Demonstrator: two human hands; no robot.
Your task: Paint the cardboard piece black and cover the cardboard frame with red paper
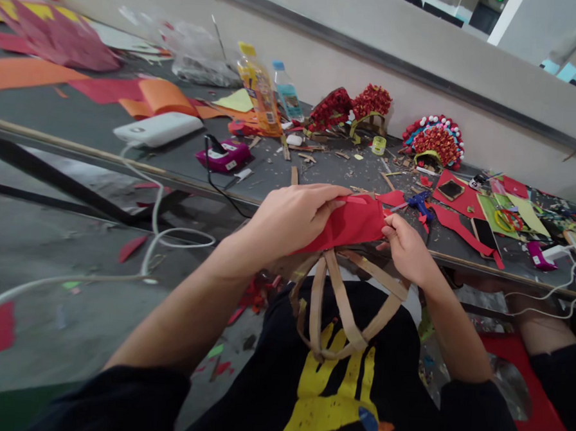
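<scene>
A piece of red paper (352,224) is stretched between my two hands, over the upper part of a cardboard-strip frame (339,286). The frame's tan strips fan down to a curved band in front of my shirt. My left hand (295,219) is closed on the paper's left side, thumb and fingers pinching its upper edge. My right hand (405,244) pinches the paper's right end, its other fingers curled below. A blue glue gun (420,204) lies on the table just beyond my right hand. How the paper meets the frame is partly hidden.
On the grey table (250,191) stand an orange bottle (260,92), a blue-capped bottle (287,92) and red decorated headpieces (434,143). A purple power socket (223,155) and white power strip (157,128) trail cables. A phone (484,233) lies right. Another person's arm shows far right.
</scene>
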